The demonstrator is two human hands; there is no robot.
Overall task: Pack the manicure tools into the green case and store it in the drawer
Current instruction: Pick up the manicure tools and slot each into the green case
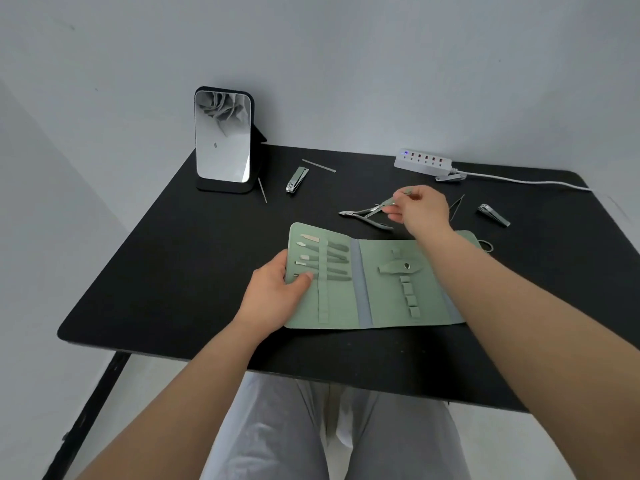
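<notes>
While packing goes on, midway through the filling step by the look of it: green case [367,285] lying open and flat on the black surface [173,271], used below as the landmark. Far beyond its left corner, a standing mirror [223,136]; nearer, a thin pick [262,190], a nail clipper [296,180] and a slim file [318,165], all loose and well apart from the case. At the case's left edge, left hand [277,289] pressing the left panel flat, fingers [304,277] loosely curled with the thumb lying over the lowest tool, gripping nothing. Under that panel's strap, five small tools [320,259] already slotted. Right panel with its loops and snap tab [400,268] unfilled. Just beyond the case's far edge, cuticle nippers [367,216] resting on the surface. Above the nippers, right hand [419,209] with fingers pinched closed on a slim green-handled tool [389,202], lifted clear. Further right of the case, another thin pick [457,207], a second clipper [493,214], and behind these a power strip [424,161] with a third clipper [450,177] beside it. Next move, likely: carry the pinched tool back over the case, align its tip with a free slot and slide it under a strap while holding the panel down. No drawer in sight.
</notes>
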